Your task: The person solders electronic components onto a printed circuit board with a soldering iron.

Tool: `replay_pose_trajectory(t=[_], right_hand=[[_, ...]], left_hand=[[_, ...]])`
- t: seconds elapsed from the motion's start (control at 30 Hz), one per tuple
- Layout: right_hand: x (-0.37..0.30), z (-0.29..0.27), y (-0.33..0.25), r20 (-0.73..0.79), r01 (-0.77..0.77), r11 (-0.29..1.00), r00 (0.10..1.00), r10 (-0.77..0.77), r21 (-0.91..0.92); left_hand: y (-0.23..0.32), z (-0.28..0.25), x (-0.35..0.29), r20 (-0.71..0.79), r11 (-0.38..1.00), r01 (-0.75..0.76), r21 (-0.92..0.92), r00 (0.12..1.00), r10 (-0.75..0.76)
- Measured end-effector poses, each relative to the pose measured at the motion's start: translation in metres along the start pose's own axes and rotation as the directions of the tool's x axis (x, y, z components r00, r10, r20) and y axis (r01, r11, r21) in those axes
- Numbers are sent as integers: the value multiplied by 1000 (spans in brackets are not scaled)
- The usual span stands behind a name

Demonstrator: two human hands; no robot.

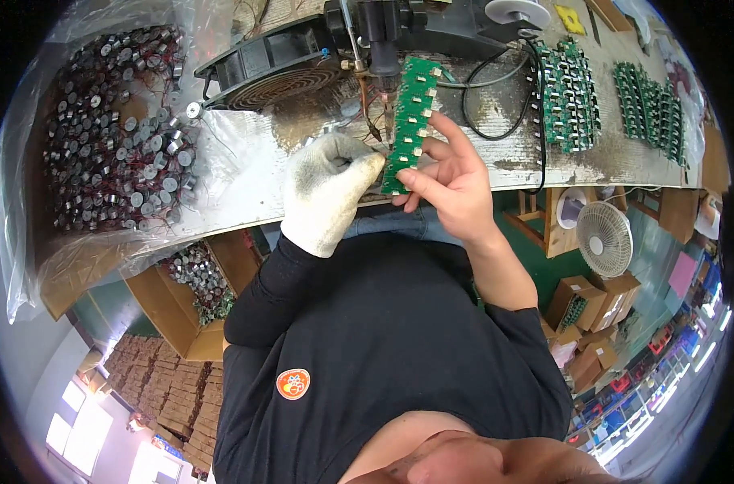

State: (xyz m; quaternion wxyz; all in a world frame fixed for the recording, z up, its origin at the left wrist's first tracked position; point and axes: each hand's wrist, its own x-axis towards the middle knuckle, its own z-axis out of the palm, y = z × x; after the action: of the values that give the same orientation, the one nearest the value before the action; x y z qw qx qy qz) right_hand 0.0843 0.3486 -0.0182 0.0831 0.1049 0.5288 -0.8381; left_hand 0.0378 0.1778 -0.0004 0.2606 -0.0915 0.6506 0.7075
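Note:
My right hand (455, 181), bare, grips the lower right side of a long green circuit board (414, 113) with a row of small pale connectors. The board stands lengthwise away from me, above the near edge of the workbench. My left hand (328, 185), in a whitish knit glove, is closed, its fingertips at the board's lower left edge. Whatever those fingers pinch is hidden or too small to name. Just beyond them, a soldering iron (370, 121) on a stand points its dark tip down close to the board.
Small round motors (133, 137) with red wires are heaped in a plastic-lined tray at left. A black fan (282, 68) lies behind my hands. Stacked green circuit boards (566, 97) and a black cable (472, 113) are at right. An open cardboard box (169, 315) is below the bench.

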Motion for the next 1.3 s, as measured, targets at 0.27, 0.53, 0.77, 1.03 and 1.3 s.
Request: replay_pose_trajectory(t=[0.27,0.53,0.77,1.03,1.3], right_hand=[[-3,-2,7,-19,12,1000,1000,-13,-23],[-3,-2,5,-13,-3,999,1000,3,-32],[-4,1,6,2,-4,1000,1000,4,-3],[-6,0,6,-3,6,1000,1000,-6,-15],[-7,-1,8,-19,40,998,999,-41,-43]], left_hand=[[-14,-1,1,-8,997,-76,13,997,76],[-9,1,-1,-28,999,-21,41,999,22],[-17,6,-3,-89,999,-4,-49,996,-1],[-23,6,0,-109,997,-59,40,992,63],[-24,10,-1,-122,998,-57,-12,991,55]])
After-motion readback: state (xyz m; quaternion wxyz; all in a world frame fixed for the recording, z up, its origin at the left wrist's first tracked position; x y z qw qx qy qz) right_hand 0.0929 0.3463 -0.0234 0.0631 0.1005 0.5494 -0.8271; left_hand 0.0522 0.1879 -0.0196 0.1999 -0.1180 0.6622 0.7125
